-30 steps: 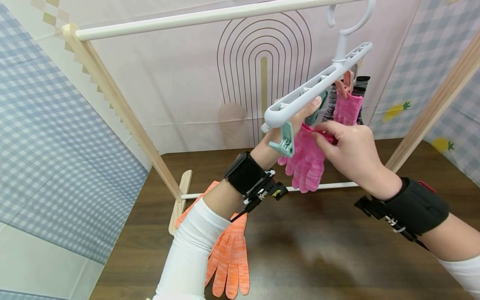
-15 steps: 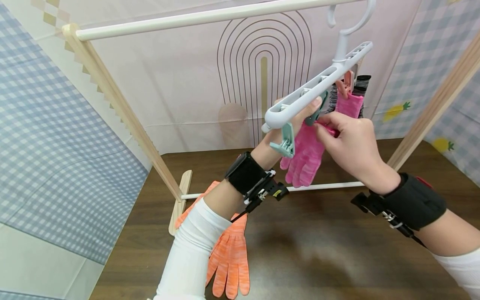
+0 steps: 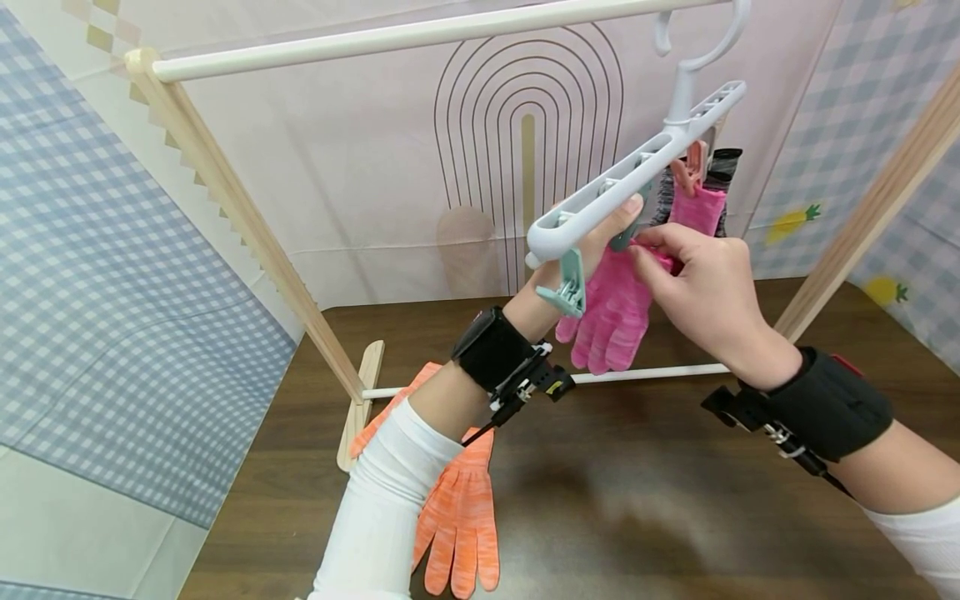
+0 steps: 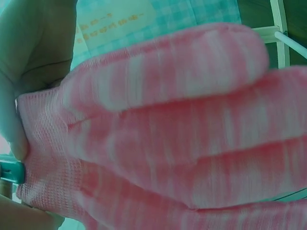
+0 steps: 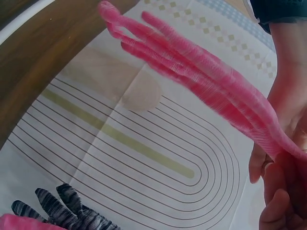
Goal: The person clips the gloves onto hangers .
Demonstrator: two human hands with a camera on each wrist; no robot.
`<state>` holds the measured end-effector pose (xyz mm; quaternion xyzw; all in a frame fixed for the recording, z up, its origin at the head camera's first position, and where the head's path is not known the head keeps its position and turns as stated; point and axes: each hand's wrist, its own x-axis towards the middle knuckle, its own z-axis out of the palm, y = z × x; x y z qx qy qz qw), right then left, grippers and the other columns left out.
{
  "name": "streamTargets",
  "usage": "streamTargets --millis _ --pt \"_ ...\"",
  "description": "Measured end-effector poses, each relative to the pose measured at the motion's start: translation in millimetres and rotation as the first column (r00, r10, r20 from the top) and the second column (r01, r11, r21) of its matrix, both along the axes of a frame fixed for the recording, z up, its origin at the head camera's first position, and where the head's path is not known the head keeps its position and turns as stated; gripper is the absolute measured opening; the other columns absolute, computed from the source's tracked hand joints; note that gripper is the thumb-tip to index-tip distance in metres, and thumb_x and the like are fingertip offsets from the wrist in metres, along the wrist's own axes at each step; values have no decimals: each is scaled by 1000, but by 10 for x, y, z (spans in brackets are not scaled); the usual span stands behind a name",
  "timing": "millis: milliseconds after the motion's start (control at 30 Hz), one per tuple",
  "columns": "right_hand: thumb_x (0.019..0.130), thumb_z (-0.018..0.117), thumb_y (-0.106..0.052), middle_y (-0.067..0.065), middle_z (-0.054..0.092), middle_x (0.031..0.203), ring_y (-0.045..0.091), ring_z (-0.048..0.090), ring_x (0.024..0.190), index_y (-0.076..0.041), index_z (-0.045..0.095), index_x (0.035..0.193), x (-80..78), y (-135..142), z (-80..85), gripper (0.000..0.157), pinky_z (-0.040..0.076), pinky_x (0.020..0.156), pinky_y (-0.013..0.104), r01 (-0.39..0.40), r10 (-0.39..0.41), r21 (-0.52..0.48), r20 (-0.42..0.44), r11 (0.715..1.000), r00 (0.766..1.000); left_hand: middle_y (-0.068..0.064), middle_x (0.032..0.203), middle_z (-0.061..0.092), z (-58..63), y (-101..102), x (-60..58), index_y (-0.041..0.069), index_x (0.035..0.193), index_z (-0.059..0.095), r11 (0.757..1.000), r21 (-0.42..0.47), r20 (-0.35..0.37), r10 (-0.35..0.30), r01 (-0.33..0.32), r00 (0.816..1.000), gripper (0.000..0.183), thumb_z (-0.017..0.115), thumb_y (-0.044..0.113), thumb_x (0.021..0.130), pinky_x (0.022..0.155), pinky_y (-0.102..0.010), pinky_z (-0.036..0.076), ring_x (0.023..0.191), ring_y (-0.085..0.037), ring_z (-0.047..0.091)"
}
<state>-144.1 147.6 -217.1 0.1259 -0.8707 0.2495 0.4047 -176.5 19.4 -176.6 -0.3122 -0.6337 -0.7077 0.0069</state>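
A pale hanger (image 3: 647, 172) hangs from the rack with coloured clips along it. Beneath its bar my left hand (image 3: 600, 238) holds a dark green clip (image 3: 624, 238), the thumb on the clip's side; the bar hides part of this hand. My right hand (image 3: 708, 283) pinches the cuff of a pink glove (image 3: 611, 321) between thumb and forefinger, right beside that clip. In the left wrist view the pink glove (image 4: 158, 129) fills most of the frame, and a green clip (image 4: 13, 171) meets its cuff edge. A lighter green clip (image 3: 568, 287) dangles from the hanger's near end.
Farther along the hanger, a coral clip (image 3: 693, 167) holds another pink glove (image 3: 697, 208), with a black-and-grey glove (image 3: 725, 171) behind. Orange gloves (image 3: 457, 517) lie on the brown table (image 3: 585, 517) under my left forearm. Wooden rack posts (image 3: 247, 217) stand either side, joined by a white rod (image 3: 375, 42).
My right hand has moved slightly left and up, bringing the pink glove's cuff close against the dark green clip. The glove's fingers have swung a little. My left hand stays nearly still.
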Motion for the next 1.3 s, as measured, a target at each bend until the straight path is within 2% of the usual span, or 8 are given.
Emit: streamTargets --millis 200,567,700,800,933,1067,1233,1300 --pt "80 62 -10 9 60 60 -2 32 45 -1 67 92 -5 16 -14 16 23 43 13 -2 2 -2 14 1000 1000 4 65 36 -17 -11 -5 -2 81 42 997 10 0 -74 74 997 8 43 -1 89 61 -11 33 62 -3 35" --pt "79 62 -7 11 63 64 -3 34 47 0 67 91 -2 31 -28 15 26 44 12 -21 21 9 -8 1000 1000 1 69 42 -30 -17 -12 -8 91 45 998 -23 -14 -60 60 998 8 42 -1 89 62 -12 36 63 -3 39" --pt "79 63 -8 11 63 64 -5 33 47 0 67 91 -1 37 -29 15 25 44 11 -26 26 6 -13 1000 1000 -11 80 51 -43 -18 -19 -11 103 46 998 -8 15 -59 59 998 18 43 -2 88 66 -13 39 68 -2 43" --pt "79 63 -8 11 62 63 -6 33 47 0 67 91 -3 43 -31 15 25 44 11 -28 28 3 -15 1000 999 -23 98 56 -65 -11 -39 -11 111 46 998 -2 34 -60 60 998 25 44 -3 88 74 -15 44 79 -12 53" --pt "79 64 -8 11 61 62 -7 32 47 0 67 91 -7 50 -37 15 25 44 11 -27 27 8 -20 1000 999 -26 109 56 -158 12 -153 -9 115 47 998 -4 26 -59 60 998 29 47 -1 88 78 -18 46 88 -16 57" --pt "79 64 -8 8 59 58 -8 31 46 0 67 89 -9 54 -46 13 24 44 11 -21 22 21 -35 1000 999 -25 106 57 -311 39 -329 -7 114 50 997 33 -7 -67 68 998 31 53 2 85 77 -18 47 81 -5 56" --pt "79 64 -8 7 57 56 -7 30 46 -1 67 89 -7 58 -56 13 23 43 12 -20 21 26 -35 999 999 -20 111 58 -430 58 -431 -3 117 51 992 94 22 -83 80 996 35 56 2 83 80 -21 47 87 -6 57" --pt "79 64 -9 6 56 56 -6 29 45 -1 67 90 -5 61 -59 14 22 43 13 -23 23 24 -25 999 999 -19 109 58 -460 42 -442 -4 117 50 996 65 50 -72 68 996 32 53 3 86 79 -19 46 86 -5 55"
